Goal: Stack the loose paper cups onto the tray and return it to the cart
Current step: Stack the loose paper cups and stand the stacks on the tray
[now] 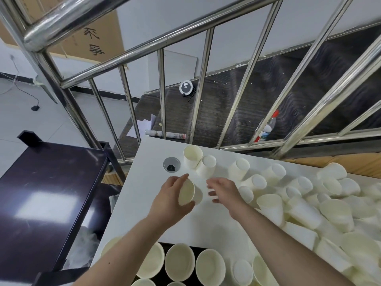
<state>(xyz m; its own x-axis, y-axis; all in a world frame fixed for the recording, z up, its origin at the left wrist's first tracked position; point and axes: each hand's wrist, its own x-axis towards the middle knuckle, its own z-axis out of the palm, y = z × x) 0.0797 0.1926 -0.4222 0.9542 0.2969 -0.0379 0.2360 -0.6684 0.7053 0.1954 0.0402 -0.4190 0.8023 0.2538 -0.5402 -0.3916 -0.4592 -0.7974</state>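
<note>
Overhead, the left hand [173, 196] grips one paper cup [188, 195] sideways above the white surface [206, 228], mouth turned toward the relaxed, empty right hand [223, 190], probably for nesting before reaching the tray [198, 249].

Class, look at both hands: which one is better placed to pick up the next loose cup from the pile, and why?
Probably the right hand. It is open, holds nothing, and hovers beside the loose cups heaped on the table's right. The left hand already grips a paper cup, farther from the pile.
</note>
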